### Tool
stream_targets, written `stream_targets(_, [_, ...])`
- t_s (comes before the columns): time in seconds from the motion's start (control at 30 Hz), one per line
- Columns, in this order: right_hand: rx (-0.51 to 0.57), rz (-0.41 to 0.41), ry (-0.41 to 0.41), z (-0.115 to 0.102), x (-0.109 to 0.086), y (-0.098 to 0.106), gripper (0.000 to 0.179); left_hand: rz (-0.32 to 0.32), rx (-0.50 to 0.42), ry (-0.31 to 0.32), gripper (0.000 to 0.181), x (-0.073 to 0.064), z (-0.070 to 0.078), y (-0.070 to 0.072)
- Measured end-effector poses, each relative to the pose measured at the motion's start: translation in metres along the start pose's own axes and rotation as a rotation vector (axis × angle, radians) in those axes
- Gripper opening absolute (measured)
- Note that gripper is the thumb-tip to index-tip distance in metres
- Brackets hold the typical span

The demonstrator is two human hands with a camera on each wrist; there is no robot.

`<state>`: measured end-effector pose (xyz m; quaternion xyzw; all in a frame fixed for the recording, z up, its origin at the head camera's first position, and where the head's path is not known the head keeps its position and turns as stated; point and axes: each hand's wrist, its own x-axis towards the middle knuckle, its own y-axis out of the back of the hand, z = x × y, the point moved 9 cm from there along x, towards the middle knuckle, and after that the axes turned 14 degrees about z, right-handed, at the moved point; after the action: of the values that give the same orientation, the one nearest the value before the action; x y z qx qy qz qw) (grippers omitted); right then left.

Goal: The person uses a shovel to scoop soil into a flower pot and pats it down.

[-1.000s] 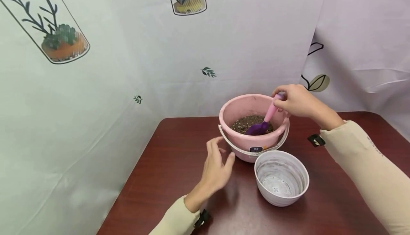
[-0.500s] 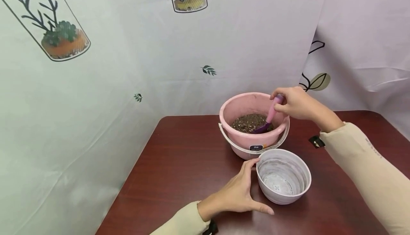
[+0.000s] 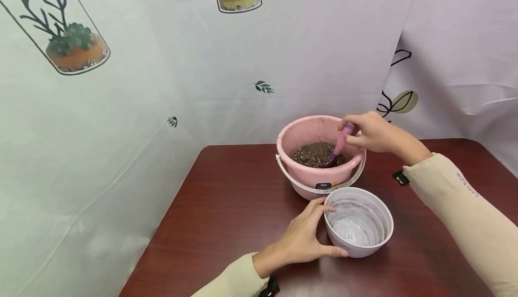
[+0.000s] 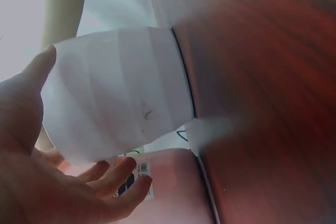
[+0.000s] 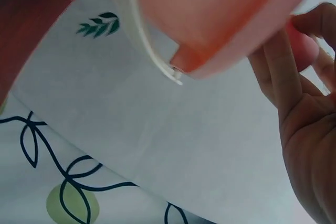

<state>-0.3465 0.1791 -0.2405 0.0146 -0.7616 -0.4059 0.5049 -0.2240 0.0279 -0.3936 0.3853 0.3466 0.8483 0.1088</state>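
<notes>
My right hand [image 3: 375, 132] grips the pink handle of a small trowel [image 3: 341, 141] over the right rim of a pink bucket [image 3: 305, 177]. The trowel's purple blade is partly sunk in dark, speckled soil [image 3: 316, 153] inside the bucket. My left hand [image 3: 300, 239] holds a white ribbed flowerpot [image 3: 360, 220] at its left side, thumb along the near side and a fingertip over the rim. Nothing lies in the pot. In the left wrist view the thumb presses near the pot's rim [image 4: 50, 93], with the other fingers spread at its far side.
Both vessels stand on a dark red-brown table [image 3: 226, 198], the pot just in front of the bucket. A white bail handle [image 3: 288, 177] hangs down the bucket's front. Behind the table hangs a pale cloth [image 3: 194, 63] printed with plants.
My left hand has moved from beside the bucket to the pot and taken hold of it. The trowel blade has sunk deeper into the soil, its handle more upright.
</notes>
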Motion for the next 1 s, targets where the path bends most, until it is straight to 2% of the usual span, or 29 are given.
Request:
stream_targets(0.17, [-0.006, 0.016, -0.008, 0.001, -0.002, -0.001, 0.023, 0.053, 0.070, -0.021, 0.058, 0.002, -0.001, 0.013])
stream_targets(0.33, [-0.021, 0.020, -0.033, 0.001, -0.002, -0.002, 0.021, 0.074, 0.181, -0.087, 0.055, -0.003, 0.000, 0.026])
stream_targets(0.4, [-0.035, 0.012, -0.055, 0.002, -0.001, -0.003, 0.021, 0.080, 0.196, -0.100, 0.056, -0.007, 0.000, 0.033])
stream_targets(0.53, [-0.062, -0.003, -0.136, 0.005, -0.001, -0.003, 0.016, 0.095, 0.219, -0.126, 0.057, -0.018, -0.001, 0.046])
stream_targets(0.63, [-0.088, -0.013, -0.224, 0.009, -0.001, -0.001, 0.017, 0.086, 0.221, -0.120, 0.057, -0.026, -0.003, 0.052])
stream_targets(0.73, [-0.097, -0.036, -0.319, 0.013, -0.002, -0.001, 0.019, 0.051, 0.208, -0.102, 0.067, -0.030, -0.005, 0.054])
stream_targets(0.87, [-0.063, -0.091, -0.447, 0.018, -0.003, -0.007, 0.024, 0.034, 0.144, -0.016, 0.097, -0.023, -0.013, 0.066])
stream_targets(0.93, [-0.038, -0.115, -0.513, 0.021, -0.004, -0.010, 0.024, 0.081, 0.037, 0.056, 0.100, -0.012, -0.022, 0.079])
stream_targets(1.0, [-0.026, -0.133, -0.575, 0.024, -0.006, -0.012, 0.024, 0.162, -0.097, 0.167, 0.090, 0.005, -0.037, 0.095])
